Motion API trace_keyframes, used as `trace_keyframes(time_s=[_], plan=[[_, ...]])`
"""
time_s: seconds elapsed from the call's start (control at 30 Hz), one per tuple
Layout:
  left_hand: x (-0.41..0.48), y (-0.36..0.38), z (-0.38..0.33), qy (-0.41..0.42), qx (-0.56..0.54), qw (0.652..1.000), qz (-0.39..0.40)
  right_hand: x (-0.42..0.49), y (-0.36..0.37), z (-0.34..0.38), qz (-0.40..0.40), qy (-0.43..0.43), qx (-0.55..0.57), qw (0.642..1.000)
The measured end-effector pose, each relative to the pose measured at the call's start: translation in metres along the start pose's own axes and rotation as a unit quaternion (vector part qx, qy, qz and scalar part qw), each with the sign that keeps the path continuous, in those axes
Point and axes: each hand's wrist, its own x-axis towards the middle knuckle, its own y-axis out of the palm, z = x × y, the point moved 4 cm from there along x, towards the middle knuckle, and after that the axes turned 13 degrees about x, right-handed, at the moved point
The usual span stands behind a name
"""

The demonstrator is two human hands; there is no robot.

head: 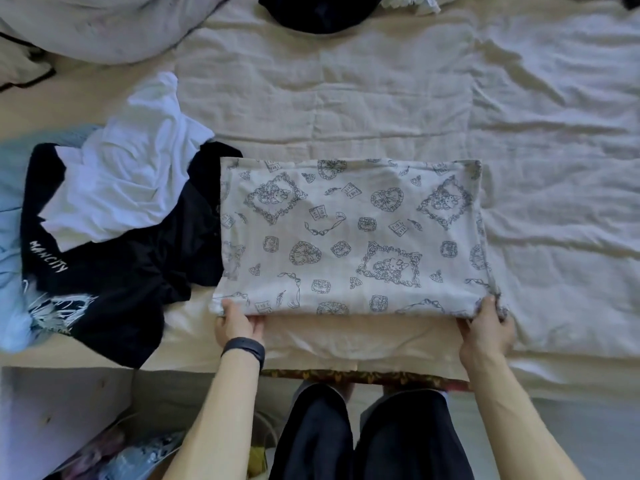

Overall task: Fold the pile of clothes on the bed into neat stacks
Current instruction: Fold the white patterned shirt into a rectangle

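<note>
A white cloth printed with grey frames and hearts lies folded into a flat rectangle on the bed, straight ahead of me. My left hand pinches its near left corner. My right hand pinches its near right corner. To the left lies an unfolded heap: a crumpled white shirt on top of a black garment with white lettering, and pale blue fabric beneath them at the frame's edge.
A dark garment lies at the far edge of the bed. A grey pillow sits at the far left. The bed's near edge runs just in front of my legs. Patterned items lie on the floor at lower left.
</note>
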Motion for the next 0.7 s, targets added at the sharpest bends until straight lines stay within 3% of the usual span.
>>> trace_keyframes(time_s=[0.2,0.4,0.7], plan=[[-0.027,-0.012,0.047,-0.004,-0.049,0.999,0.009,0.01,-0.053,0.015,-0.02,-0.023,0.024,0.999],[-0.043,-0.026,0.105,-0.047,-0.04,0.998,0.016,0.035,-0.102,0.019,-0.009,0.006,0.044,0.999],[-0.049,-0.033,0.133,-0.007,-0.027,0.999,-0.021,0.062,-0.121,-0.009,0.02,0.042,0.063,0.997]])
